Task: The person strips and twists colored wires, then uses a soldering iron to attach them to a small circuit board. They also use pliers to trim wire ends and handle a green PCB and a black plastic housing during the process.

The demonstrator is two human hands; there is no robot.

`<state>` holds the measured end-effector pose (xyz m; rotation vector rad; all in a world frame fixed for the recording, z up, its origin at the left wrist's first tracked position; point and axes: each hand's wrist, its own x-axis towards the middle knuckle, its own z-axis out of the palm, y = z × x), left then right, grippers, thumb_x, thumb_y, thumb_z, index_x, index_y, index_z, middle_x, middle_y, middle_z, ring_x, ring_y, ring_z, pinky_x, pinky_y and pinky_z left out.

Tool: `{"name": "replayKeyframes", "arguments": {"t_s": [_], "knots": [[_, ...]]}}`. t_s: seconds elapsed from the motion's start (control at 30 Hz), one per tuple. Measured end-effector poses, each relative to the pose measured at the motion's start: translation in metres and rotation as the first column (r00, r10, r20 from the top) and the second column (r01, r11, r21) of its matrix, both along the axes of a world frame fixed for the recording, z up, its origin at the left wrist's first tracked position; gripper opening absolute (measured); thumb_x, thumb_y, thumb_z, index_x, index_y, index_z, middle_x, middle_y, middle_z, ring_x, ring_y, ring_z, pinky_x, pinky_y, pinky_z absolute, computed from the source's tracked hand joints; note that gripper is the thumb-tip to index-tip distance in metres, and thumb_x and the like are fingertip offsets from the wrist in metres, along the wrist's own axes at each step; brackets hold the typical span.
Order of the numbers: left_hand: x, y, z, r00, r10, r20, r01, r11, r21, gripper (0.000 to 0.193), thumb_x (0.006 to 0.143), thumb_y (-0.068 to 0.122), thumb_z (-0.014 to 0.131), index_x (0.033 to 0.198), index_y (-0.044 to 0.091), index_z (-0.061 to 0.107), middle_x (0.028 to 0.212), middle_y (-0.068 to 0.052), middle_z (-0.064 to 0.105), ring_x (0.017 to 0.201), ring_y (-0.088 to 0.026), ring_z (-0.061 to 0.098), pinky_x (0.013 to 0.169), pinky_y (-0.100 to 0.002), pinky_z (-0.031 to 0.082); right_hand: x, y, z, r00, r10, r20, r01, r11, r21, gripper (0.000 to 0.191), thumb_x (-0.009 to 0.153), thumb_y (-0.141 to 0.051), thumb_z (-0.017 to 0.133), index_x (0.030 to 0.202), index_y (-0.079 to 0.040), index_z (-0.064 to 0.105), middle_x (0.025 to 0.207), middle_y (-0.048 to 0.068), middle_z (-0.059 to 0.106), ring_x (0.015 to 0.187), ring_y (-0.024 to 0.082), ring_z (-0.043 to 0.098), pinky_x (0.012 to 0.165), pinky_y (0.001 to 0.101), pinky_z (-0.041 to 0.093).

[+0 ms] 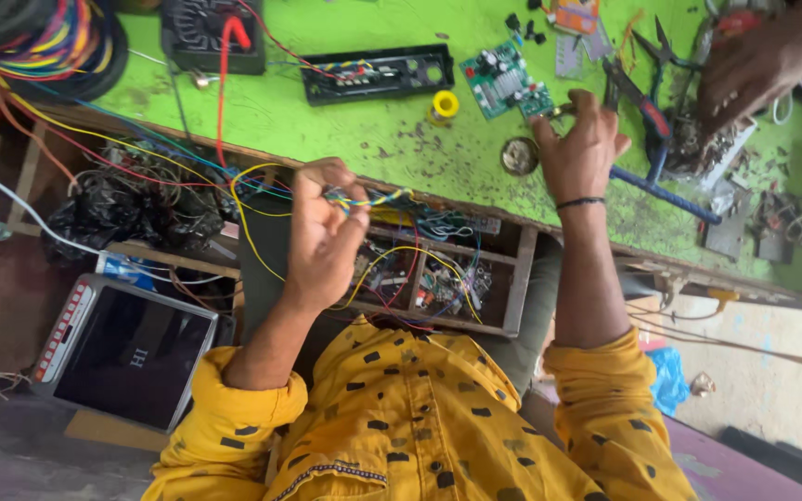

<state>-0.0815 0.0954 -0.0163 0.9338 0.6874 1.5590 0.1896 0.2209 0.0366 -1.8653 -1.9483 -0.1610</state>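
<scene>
My left hand (322, 237) pinches a twisted wire bundle (378, 198) over the open drawer (438, 269); its far end is not yet joined. My right hand (579, 153) grips the green circuit board (505, 82) on the bench (327, 121).

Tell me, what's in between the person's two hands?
In the head view, twisted blue-and-yellow wires stick out from the left hand toward the right hand. A small round tin sits on the green table beside the right hand.
</scene>
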Motion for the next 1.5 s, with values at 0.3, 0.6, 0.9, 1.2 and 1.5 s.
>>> {"name": "replayKeyframes", "arguments": {"t_s": [0.3, 0.6, 0.9, 1.2, 1.5], "knots": [[-0.009, 0.000, 0.019, 0.970, -0.231, -0.075, 0.237, 0.968, 0.081, 0.030, 0.108, 0.002, 0.053, 0.138, -0.002, 0.048, 0.161, -0.016, 0.035, 0.140, -0.025, 0.055, 0.120, -0.042, 0.045, 0.019, -0.008, 0.014, 0.667, 0.254, -0.701, 0.127, 0.888, 0.442, 0.049, 0.093, 0.003, 0.080, 0.131, -0.005, 0.049, 0.123, 0.008, 0.056, 0.110, 0.021, 0.066, 0.096, 0.0374, 0.058], [0.011, 0.003, -0.019, 0.916, -0.221, 0.334, 0.261, 0.962, -0.079, 0.030, 0.115, 0.019, 0.052, 0.137, -0.001, 0.057, 0.148, -0.015, 0.058, 0.109, -0.019, 0.063, 0.094, -0.035, 0.051, -0.065, -0.096, -0.048, 0.644, 0.389, -0.659, -0.339, 0.917, 0.210, 0.059, 0.075, -0.006, 0.097, 0.117, -0.005, 0.056, 0.143, 0.009, 0.053, 0.118, 0.020, 0.058, 0.092, 0.0300, 0.057], [0.014, -0.007, -0.020, 0.971, -0.207, 0.123, 0.213, 0.976, -0.041, 0.029, 0.114, 0.014, 0.056, 0.137, -0.003, 0.062, 0.133, -0.008, 0.061, 0.113, -0.017, 0.064, 0.103, -0.034, 0.055, -0.082, -0.107, -0.054, 0.633, 0.483, -0.605, -0.458, 0.864, 0.210, 0.045, 0.077, 0.010, 0.076, 0.114, -0.010, 0.063, 0.146, 0.018, 0.050, 0.114, 0.024, 0.065, 0.095, 0.0335, 0.057], [0.017, -0.017, 0.019, 0.866, -0.132, -0.482, 0.131, 0.991, -0.036, 0.030, 0.096, 0.000, 0.070, 0.125, 0.000, 0.066, 0.125, -0.010, 0.073, 0.118, -0.017, 0.069, 0.103, -0.032, 0.055, -0.069, -0.119, -0.075, 0.356, 0.400, -0.845, -0.527, 0.832, 0.172, 0.053, 0.096, 0.017, 0.062, 0.144, -0.003, 0.050, 0.136, 0.015, 0.056, 0.128, 0.024, 0.060, 0.112, 0.0354, 0.050], [0.012, -0.021, 0.031, 0.797, -0.024, -0.603, 0.056, 0.998, 0.035, 0.027, 0.089, 0.002, 0.078, 0.115, 0.002, 0.071, 0.111, -0.011, 0.073, 0.104, -0.022, 0.072, 0.092, -0.032, 0.057, -0.071, -0.134, -0.050, 0.128, 0.452, -0.883, -0.658, 0.705, 0.266, 0.077, 0.083, 0.010, 0.066, 0.153, -0.005, 0.038, 0.156, 0.016, 0.037, 0.150, 0.027, 0.037, 0.126, 0.0408, 0.032]]}}
